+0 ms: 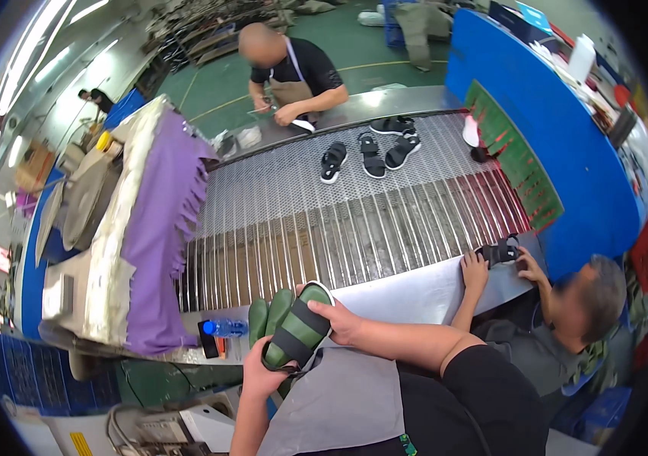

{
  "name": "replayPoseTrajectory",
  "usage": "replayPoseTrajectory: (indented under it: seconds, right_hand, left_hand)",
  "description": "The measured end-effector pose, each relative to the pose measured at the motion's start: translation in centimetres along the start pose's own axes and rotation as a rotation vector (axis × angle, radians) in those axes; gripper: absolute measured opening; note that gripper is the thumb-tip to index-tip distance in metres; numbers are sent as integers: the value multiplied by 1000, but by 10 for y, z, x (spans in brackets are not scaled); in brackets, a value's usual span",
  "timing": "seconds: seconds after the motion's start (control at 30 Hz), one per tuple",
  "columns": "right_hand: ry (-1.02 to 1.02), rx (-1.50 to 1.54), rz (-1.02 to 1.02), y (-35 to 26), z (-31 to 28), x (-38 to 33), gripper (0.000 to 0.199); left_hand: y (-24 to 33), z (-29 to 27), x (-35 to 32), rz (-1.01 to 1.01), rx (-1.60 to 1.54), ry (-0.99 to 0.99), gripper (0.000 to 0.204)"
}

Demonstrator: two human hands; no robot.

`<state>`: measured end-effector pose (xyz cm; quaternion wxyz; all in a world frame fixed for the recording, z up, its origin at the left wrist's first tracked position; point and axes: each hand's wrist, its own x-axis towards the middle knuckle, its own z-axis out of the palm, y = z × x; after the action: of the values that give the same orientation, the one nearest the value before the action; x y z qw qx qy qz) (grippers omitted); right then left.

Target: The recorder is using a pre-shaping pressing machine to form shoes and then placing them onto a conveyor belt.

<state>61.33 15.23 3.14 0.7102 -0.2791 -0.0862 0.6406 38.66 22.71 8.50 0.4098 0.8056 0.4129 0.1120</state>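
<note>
— While the conveyor belt (324,220) lay ahead, where was the green sandal (297,332)?

— It sat between both hands, sole up, just above the grey apron (339,403) at the belt's near edge. The left hand (263,374) had its fingers wrapped around the heel end; the right hand (339,319) pinched the toe end, thumb over the rim.

— And around it?

— More green soles (267,315) stood just behind it, a blue bottle (225,327) lay to the left, and black sandals (373,152) rested far up the belt. A seated person's hands held another black sandal (500,251) on the right.
</note>
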Motion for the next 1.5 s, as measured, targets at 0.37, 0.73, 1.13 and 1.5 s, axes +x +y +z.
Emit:
replayPoseTrajectory:
  seconds: [0.37, 0.73, 1.13, 1.5]
  right_hand:
    - [-9, -48, -234, -11, -26, 17, 59]
    - [652, 230, -197, -97, -201, 136, 38]
    - [785, -346, -304, -183, -359, 179, 46]
    - [865, -1686, -239, -71, -306, -4, 37]
  left_hand:
    - [43, -18, 47, 72, 96, -263, 82]
    - [-115, 10, -24, -539, -35, -355, 72]
    - [-349, 98, -87, -600, 65, -329, 67]
    - [-231, 60, -6, -558, 228, -436, 67]
